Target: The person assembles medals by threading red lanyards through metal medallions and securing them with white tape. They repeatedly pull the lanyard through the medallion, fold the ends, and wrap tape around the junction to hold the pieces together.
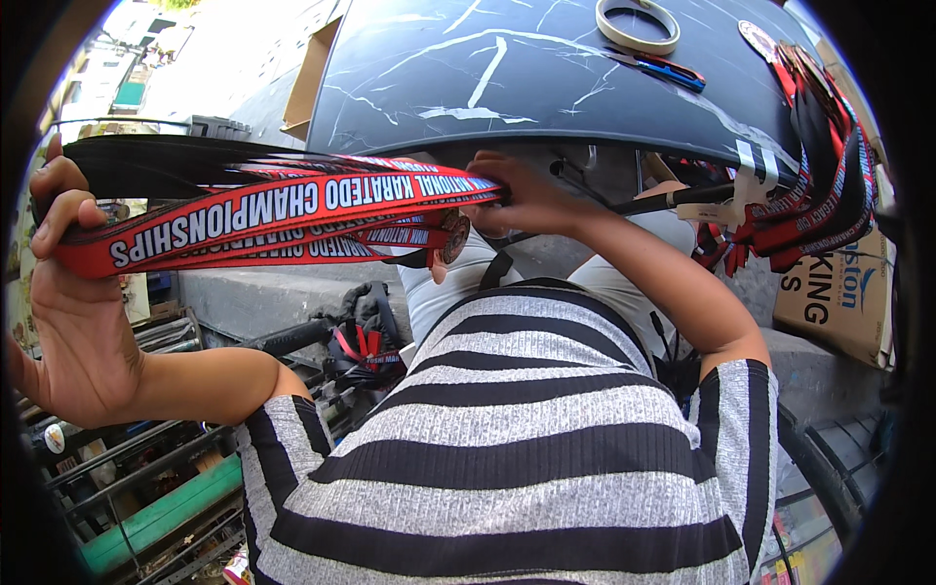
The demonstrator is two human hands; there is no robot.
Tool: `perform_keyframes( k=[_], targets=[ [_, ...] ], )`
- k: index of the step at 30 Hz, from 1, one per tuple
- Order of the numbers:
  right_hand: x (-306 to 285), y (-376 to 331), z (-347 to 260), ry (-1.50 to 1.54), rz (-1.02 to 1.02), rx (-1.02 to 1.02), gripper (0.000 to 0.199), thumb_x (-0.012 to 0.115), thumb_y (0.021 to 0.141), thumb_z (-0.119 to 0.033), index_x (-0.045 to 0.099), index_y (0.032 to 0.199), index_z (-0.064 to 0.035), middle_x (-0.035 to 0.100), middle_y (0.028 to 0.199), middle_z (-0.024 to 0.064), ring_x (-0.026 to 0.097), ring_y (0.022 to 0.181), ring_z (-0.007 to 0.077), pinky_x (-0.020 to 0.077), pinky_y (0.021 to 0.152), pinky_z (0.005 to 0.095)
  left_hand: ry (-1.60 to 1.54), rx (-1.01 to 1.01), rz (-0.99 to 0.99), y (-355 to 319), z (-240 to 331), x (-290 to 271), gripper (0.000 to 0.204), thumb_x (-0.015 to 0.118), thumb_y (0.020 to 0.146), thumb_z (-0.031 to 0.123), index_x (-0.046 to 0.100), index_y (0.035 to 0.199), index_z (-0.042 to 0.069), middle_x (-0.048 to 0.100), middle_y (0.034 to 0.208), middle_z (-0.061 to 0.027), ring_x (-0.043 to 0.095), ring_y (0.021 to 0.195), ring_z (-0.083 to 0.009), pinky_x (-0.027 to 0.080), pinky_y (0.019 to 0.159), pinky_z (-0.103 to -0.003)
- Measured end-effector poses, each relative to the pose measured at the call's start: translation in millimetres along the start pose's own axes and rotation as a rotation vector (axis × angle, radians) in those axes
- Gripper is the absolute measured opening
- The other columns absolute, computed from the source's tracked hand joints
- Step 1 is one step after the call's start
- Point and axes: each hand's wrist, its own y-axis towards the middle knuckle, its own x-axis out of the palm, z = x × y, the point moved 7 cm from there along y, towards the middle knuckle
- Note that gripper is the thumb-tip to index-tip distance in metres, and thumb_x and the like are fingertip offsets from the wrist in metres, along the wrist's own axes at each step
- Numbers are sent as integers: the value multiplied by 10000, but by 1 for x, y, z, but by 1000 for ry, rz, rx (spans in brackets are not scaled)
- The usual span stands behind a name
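Note:
A bundle of red and black medal ribbons (283, 210) with white lettering is stretched across in front of me. My left hand (73, 253) grips its looped end at the far left, fingers curled round the bands. At the other end my right hand (517, 195) is closed on the ribbons near my lap. A round medal (455, 239) hangs just below that hand. Part of my right hand's grip is hidden behind the ribbons.
A dark marbled table (439, 78) stands ahead, bearing a tape roll (639, 24) and a blue-and-red cutter (663, 70). More medal ribbons (829, 166) hang over its right edge above a cardboard box (834, 302). Metal racks (146, 487) stand at lower left.

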Motion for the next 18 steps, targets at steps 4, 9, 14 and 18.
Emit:
perform_keyframes(
  k=[4, 9, 14, 18],
  targets=[
    [-21, -11, 21, 97, 1, 344, 431, 720, 827, -182, 608, 1197, 11, 691, 866, 142, 679, 770, 258, 522, 702, 389, 8, -6, -30, 0, 5, -13, 855, 779, 835, 314, 258, 1390, -77, 391, 1286, -128, 488, 1140, -271, 329, 1139, -524],
    [-22, 0, 7, -207, 102, 24, 467, 743, 834, -202, 597, 1234, -9, 705, 1009, 171, 699, 903, 293, 538, 803, 389, 16, -6, -41, 18, -11, 6, 852, 771, 838, 327, 276, 1388, -97, 394, 1304, -139, 486, 1159, -280, 316, 1150, -527],
    [6, 16, 20, -142, -4, 123, 565, 783, 834, -214, 570, 1331, -49, 693, 1159, 166, 701, 1006, 295, 534, 906, 378, 220, 231, 386, 16, -26, 30, 853, 764, 837, 348, 287, 1383, -101, 418, 1301, -155, 490, 1159, -281, 317, 1147, -529],
    [27, 33, 24, -108, -17, 110, 604, 786, 822, -264, 566, 1357, -89, 682, 1179, 188, 687, 1041, 326, 536, 904, 391, 144, 73, 91, 31, -25, 24, 863, 764, 835, 356, 286, 1386, -107, 434, 1295, -163, 491, 1158, -279, 318, 1143, -532]
  ],
)
